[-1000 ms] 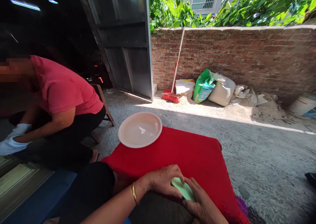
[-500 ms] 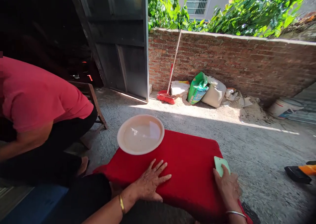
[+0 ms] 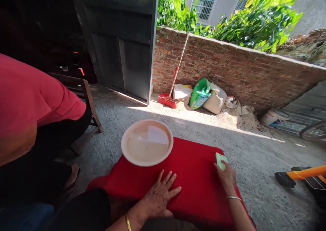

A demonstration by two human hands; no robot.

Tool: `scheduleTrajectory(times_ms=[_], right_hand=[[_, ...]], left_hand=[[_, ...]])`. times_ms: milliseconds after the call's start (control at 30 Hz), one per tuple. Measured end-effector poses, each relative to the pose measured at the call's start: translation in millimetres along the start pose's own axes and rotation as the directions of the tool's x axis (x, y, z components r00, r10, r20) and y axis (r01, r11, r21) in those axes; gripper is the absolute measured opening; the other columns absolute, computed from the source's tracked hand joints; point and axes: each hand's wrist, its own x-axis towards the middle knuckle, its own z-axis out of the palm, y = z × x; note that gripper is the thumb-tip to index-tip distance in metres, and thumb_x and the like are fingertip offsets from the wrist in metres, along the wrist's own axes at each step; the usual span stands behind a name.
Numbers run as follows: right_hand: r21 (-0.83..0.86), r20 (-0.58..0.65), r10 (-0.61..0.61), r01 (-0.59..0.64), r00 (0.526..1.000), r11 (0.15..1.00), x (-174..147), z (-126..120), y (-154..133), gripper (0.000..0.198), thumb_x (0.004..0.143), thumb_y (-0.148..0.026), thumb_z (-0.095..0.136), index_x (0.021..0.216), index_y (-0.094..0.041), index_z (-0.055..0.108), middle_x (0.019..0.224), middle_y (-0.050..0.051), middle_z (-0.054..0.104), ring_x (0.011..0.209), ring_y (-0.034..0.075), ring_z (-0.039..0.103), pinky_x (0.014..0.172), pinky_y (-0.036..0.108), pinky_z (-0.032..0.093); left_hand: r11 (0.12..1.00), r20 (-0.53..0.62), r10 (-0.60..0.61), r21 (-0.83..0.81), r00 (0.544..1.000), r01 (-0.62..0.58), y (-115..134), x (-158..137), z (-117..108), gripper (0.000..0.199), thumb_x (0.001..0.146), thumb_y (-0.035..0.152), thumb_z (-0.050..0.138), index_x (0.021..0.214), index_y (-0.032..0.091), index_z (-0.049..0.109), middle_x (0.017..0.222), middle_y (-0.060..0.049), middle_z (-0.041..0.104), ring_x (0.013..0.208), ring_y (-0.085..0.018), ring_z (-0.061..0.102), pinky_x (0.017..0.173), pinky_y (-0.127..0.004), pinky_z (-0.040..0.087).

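My left hand (image 3: 163, 195) lies flat with fingers spread on the red cloth (image 3: 193, 180) that covers a low table. A gold bangle circles that wrist. Over at the table's right edge, my right hand (image 3: 227, 178) grips a pale green flat rectangular piece (image 3: 220, 159) with rounded corners; its exact kind is unclear. The fingers cover its lower part. Beyond my left hand, a wide pale basin (image 3: 124, 151) with water in it stands on the cloth's far left corner, touching neither hand.
A person in a red shirt (image 3: 38, 95) bends over at the left beside a wooden chair (image 3: 89, 98). Behind are a dark door (image 3: 132, 54), a red broom (image 3: 168, 100), sacks (image 3: 215, 98) and a brick wall (image 3: 236, 68). An orange-and-black object (image 3: 303, 173) stands at right.
The camera view has tilted and shifted slightly. My right hand and the green piece sit a little farther left in the picture. My left hand stays spread on the cloth.
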Motion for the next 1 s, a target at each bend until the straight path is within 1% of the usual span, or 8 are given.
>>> scheduleTrajectory(times_ms=[133, 200, 333, 433, 533, 633, 800, 1000], right_hand=[[-0.104, -0.016, 0.143, -0.144, 0.990, 0.984, 5, 0, -4, 0.068, 0.086, -0.056, 0.045, 0.140, -0.016, 0.055, 0.114, 0.022, 0.061, 0.100, 0.038, 0.065, 0.078, 0.048, 0.051], [-0.069, 0.075, -0.036, 0.041, 0.997, 0.997, -10, 16, -20, 0.063, 0.085, -0.049, 0.049, 0.138, -0.017, 0.057, 0.111, 0.017, 0.061, 0.099, 0.034, 0.065, 0.083, 0.045, 0.051], [0.177, 0.189, -0.447, 0.417, 0.874, 0.891, -19, 32, -37, 0.051, 0.077, -0.043, 0.058, 0.122, -0.022, 0.068, 0.104, 0.008, 0.061, 0.098, 0.026, 0.064, 0.089, 0.037, 0.051], [0.111, 0.042, -0.179, 0.173, 0.983, 0.979, 7, 14, -26, 0.057, 0.080, -0.047, 0.055, 0.127, -0.016, 0.065, 0.104, 0.013, 0.063, 0.101, 0.029, 0.063, 0.088, 0.039, 0.051], [0.022, -0.053, 0.152, -0.151, 0.987, 0.988, 30, -2, -13, 0.066, 0.084, -0.052, 0.051, 0.134, -0.010, 0.059, 0.108, 0.021, 0.064, 0.098, 0.036, 0.064, 0.081, 0.046, 0.051], [0.005, -0.020, 0.113, -0.113, 0.993, 0.994, 29, 6, -16, 0.063, 0.081, -0.049, 0.054, 0.133, -0.014, 0.061, 0.111, 0.020, 0.063, 0.100, 0.036, 0.064, 0.081, 0.046, 0.051], [0.158, 0.133, -0.300, 0.278, 0.945, 0.947, 25, 20, -28, 0.055, 0.072, -0.043, 0.060, 0.120, -0.018, 0.069, 0.100, 0.009, 0.065, 0.100, 0.028, 0.063, 0.089, 0.038, 0.050], [0.043, -0.031, 0.207, -0.206, 0.978, 0.978, 71, -16, -19, 0.063, 0.082, -0.050, 0.054, 0.134, -0.014, 0.060, 0.121, 0.024, 0.063, 0.105, 0.038, 0.064, 0.083, 0.045, 0.049]], left_hand=[[0.999, -0.005, 0.013, -0.033, 1.000, -0.013, -1, 0, 2, 0.095, 0.073, 0.054, 0.079, 0.154, 0.036, 0.034, 0.167, -0.015, 0.006, 0.153, -0.040, 0.007, 0.117, -0.073, 0.006], [0.999, -0.014, 0.014, -0.041, 1.000, -0.014, -2, 0, 4, 0.094, 0.074, 0.053, 0.079, 0.154, 0.036, 0.034, 0.167, -0.015, 0.006, 0.153, -0.040, 0.007, 0.117, -0.074, 0.005], [1.000, 0.004, -0.001, -0.029, 1.000, 0.001, -2, 1, 4, 0.095, 0.073, 0.053, 0.080, 0.154, 0.036, 0.034, 0.167, -0.014, 0.005, 0.153, -0.041, 0.007, 0.116, -0.074, 0.006], [1.000, 0.020, -0.014, -0.012, 1.000, 0.014, -1, 2, 2, 0.097, 0.070, 0.051, 0.083, 0.154, 0.036, 0.035, 0.167, -0.014, 0.007, 0.152, -0.042, 0.009, 0.116, -0.074, 0.006], [1.000, 0.027, -0.021, -0.003, 0.999, 0.021, 1, 1, 0, 0.100, 0.068, 0.048, 0.085, 0.154, 0.036, 0.035, 0.167, -0.015, 0.008, 0.152, -0.042, 0.010, 0.117, -0.074, 0.007], [1.000, 0.026, -0.027, -0.004, 0.999, 0.027, 4, 0, -2, 0.101, 0.067, 0.046, 0.086, 0.153, 0.036, 0.035, 0.167, -0.015, 0.009, 0.152, -0.041, 0.010, 0.117, -0.073, 0.008], [0.999, 0.033, -0.033, -0.027, 0.999, 0.033, 5, -2, -5, 0.101, 0.069, 0.046, 0.085, 0.155, 0.037, 0.032, 0.167, -0.013, 0.008, 0.152, -0.040, 0.009, 0.118, -0.073, 0.007], [0.999, 0.056, -0.042, -0.030, 0.998, 0.043, 5, -1, -5, 0.103, 0.066, 0.045, 0.087, 0.154, 0.037, 0.032, 0.167, -0.014, 0.005, 0.152, -0.041, 0.007, 0.117, -0.074, 0.006]])
